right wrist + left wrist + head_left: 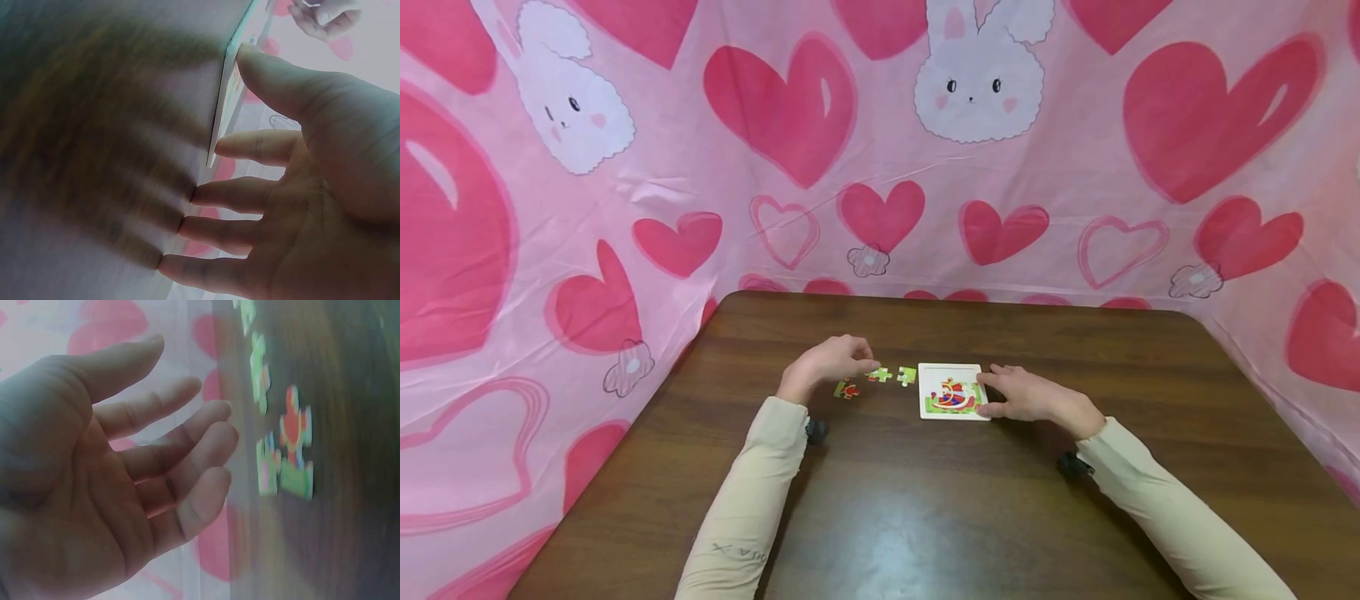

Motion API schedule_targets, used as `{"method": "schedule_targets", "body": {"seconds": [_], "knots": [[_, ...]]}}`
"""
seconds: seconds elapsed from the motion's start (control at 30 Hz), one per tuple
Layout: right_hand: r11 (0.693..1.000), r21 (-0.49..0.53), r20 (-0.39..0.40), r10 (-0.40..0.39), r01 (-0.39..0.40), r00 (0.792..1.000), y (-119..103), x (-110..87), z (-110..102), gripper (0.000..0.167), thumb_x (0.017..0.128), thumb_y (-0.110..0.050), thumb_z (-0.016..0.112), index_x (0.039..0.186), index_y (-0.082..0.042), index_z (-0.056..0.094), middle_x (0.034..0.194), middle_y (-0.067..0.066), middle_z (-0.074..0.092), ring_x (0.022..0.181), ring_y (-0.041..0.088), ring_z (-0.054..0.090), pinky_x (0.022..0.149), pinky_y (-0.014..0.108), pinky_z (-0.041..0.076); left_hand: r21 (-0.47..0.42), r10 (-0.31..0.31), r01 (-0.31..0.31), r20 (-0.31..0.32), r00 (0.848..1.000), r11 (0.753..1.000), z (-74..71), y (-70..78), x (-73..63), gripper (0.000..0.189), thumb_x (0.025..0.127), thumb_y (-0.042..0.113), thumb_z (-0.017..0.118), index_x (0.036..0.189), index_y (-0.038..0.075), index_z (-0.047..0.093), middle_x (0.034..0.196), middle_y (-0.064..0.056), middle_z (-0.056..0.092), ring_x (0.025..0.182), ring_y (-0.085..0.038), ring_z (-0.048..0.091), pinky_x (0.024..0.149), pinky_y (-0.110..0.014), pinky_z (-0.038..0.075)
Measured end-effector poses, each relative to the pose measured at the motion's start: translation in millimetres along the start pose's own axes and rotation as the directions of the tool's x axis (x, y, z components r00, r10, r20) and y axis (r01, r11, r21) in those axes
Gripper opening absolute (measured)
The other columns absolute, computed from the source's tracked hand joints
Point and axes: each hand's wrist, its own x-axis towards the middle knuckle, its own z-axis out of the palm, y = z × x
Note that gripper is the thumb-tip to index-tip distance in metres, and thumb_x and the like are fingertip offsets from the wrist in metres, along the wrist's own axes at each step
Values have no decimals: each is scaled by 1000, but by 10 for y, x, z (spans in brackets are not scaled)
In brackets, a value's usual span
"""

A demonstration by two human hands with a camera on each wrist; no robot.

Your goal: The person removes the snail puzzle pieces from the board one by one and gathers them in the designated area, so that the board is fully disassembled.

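Observation:
My left hand (833, 360) hovers over several loose jigsaw pieces, its fingers loosely bent and nothing between them. In the left wrist view, a red and green jigsaw piece (292, 428) lies on the table beyond the fingertips, beside a green and pink piece (267, 469). Another green piece (906, 376) lies just left of the white puzzle tray (950, 372). Part of a colourful picture is assembled in the tray's lower portion. My right hand (1026, 393) touches the tray's right edge with thumb and index finger; its other fingertips (206, 192) rest on the table.
The brown wooden table (880, 492) extends around the tray and pieces. A pink cloth (1060, 167) printed with hearts and rabbits hangs behind the table and along its sides. Dark wrist cameras (817, 431) sit under the sleeves' cuffs.

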Motion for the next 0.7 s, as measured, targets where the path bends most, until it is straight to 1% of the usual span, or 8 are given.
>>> {"method": "schedule_targets", "body": {"seconds": [0.1, 0.2, 0.33, 0.47, 0.7], "knots": [[1000, 4, 1, 0, 0, 1000, -1, -8, -1, 71, 90, -49, 65, 145, -7, 45, 153, 31, 32, 140, 52, 29, 109, 64, 30, -17, 15, -16, -4, 1000, 1000, 60, 93, 57, 21, 93, 34, 65, 102, 15, 68, 90, -3, 69, 75, -16, 59, 71, -34, 49], [1000, 16, 6, 12, -12, 1000, -6, -12, -6, 72, 90, -48, 65, 146, -7, 44, 154, 30, 32, 141, 51, 28, 110, 64, 29, -30, 27, -27, -13, 1000, 999, 111, 185, 112, 19, 93, 33, 66, 102, 17, 67, 88, 0, 67, 76, -16, 59, 68, -32, 48], [1000, 10, 8, 9, -9, 1000, -15, -8, -13, 72, 90, -48, 65, 146, -6, 44, 153, 31, 32, 141, 51, 29, 109, 64, 29, -39, 43, -44, -27, 999, 998, 153, 296, 170, 19, 92, 32, 67, 104, 17, 66, 91, 2, 67, 79, -16, 59, 70, -32, 49], [1000, 6, 5, 7, -7, 1000, -15, -7, -11, 71, 91, -48, 65, 145, -6, 45, 153, 31, 32, 141, 51, 29, 110, 64, 29, -46, 60, -61, -37, 998, 997, 181, 400, 212, 21, 92, 31, 67, 107, 17, 66, 95, 1, 67, 81, -17, 59, 73, -32, 50], [1000, 12, 6, 9, -9, 1000, -21, -11, -10, 72, 91, -49, 64, 145, -6, 45, 153, 31, 32, 141, 51, 29, 110, 64, 29, -52, 60, -62, -30, 998, 997, 249, 583, 269, 23, 93, 35, 66, 108, 18, 65, 94, 1, 66, 82, -18, 59, 73, -32, 50]]}}
